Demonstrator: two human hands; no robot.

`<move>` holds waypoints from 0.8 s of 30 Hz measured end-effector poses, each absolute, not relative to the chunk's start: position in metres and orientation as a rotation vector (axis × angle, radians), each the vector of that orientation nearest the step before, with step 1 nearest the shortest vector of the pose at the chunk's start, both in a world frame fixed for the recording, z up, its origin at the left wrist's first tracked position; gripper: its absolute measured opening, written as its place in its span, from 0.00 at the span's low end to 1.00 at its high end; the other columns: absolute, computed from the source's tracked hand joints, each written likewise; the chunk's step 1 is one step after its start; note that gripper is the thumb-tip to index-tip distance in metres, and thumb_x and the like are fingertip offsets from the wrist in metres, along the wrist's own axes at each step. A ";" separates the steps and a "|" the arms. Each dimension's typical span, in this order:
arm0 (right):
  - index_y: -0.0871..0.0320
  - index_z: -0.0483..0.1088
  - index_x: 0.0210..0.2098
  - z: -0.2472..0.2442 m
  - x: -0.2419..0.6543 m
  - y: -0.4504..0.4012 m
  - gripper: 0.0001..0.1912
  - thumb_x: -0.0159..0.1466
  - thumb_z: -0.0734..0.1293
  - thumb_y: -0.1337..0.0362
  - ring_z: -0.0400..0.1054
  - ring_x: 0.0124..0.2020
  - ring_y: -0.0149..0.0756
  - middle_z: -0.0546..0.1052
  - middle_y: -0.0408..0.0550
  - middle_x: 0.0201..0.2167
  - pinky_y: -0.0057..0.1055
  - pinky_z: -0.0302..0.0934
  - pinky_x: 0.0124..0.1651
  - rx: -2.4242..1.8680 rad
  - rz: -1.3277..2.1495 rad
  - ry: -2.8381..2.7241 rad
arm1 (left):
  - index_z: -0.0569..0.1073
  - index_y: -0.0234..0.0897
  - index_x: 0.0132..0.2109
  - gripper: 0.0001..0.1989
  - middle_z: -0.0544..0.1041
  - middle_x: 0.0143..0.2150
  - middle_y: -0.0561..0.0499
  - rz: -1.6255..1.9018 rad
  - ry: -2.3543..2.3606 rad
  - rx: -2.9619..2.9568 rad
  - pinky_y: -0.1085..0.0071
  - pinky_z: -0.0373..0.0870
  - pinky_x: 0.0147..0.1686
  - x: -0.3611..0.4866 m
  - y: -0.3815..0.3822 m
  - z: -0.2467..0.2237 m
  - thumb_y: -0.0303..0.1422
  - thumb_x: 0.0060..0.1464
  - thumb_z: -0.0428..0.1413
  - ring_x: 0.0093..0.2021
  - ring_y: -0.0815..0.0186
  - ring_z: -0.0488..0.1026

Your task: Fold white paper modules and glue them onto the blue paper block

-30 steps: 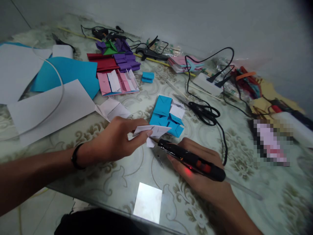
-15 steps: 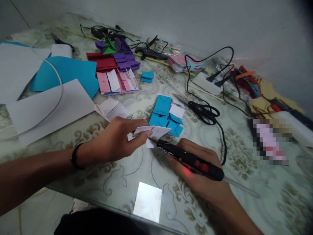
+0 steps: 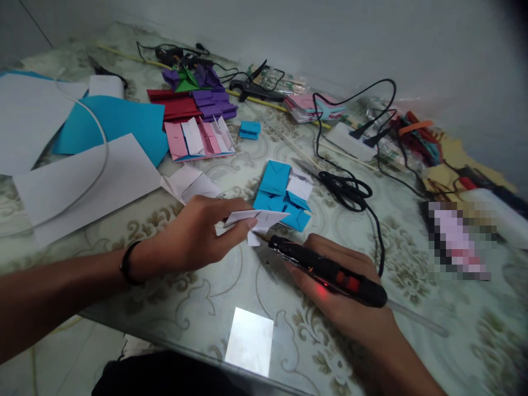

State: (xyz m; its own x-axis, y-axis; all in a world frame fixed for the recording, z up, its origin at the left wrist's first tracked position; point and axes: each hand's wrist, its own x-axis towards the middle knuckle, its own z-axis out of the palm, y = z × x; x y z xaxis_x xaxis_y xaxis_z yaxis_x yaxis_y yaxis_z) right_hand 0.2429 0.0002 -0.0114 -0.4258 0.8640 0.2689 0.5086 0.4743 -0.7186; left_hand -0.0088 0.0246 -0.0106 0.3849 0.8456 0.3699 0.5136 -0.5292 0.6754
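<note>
Pinches folded white paper [image 3: 264,218] over the desk [image 3: 198,324] with the left hand [image 3: 198,234]; grips black glue gun [image 3: 325,269] in the right hand [image 3: 338,291], near the paper's lower edge. Has open room toward near edge, blue folded paper [image 3: 275,177] and scissors [image 3: 346,190] beyond.

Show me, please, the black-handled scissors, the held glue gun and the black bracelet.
Black-handled scissors [image 3: 326,177]: head view, on the handles near the blades.
Held glue gun [image 3: 322,265]: head view, on the black body.
Black bracelet [image 3: 124,264]: head view, on the band.
</note>
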 end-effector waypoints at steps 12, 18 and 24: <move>0.53 0.58 0.24 -0.007 0.243 0.001 0.19 0.66 0.70 0.70 0.55 0.19 0.29 0.60 0.36 0.20 0.29 0.50 0.23 -1.160 0.712 -2.113 | 0.72 0.35 0.31 0.12 0.68 0.23 0.60 1.022 1.262 2.233 0.76 0.56 0.24 -0.012 0.028 -0.011 0.29 0.65 0.56 0.23 0.75 0.62; 0.53 0.57 0.24 -0.005 0.244 0.000 0.19 0.66 0.69 0.71 0.54 0.19 0.29 0.59 0.36 0.20 0.30 0.49 0.23 -1.159 0.696 -2.121 | 0.71 0.35 0.31 0.12 0.66 0.23 0.60 1.056 1.265 2.267 0.76 0.54 0.24 -0.013 0.031 -0.012 0.29 0.65 0.56 0.22 0.75 0.60; 0.53 0.58 0.24 -0.005 0.244 0.000 0.19 0.65 0.69 0.71 0.56 0.19 0.29 0.60 0.36 0.20 0.30 0.50 0.23 -1.173 0.701 -2.126 | 0.73 0.35 0.32 0.11 0.68 0.24 0.60 1.063 1.270 2.251 0.77 0.55 0.24 -0.013 0.032 -0.011 0.28 0.65 0.56 0.23 0.75 0.61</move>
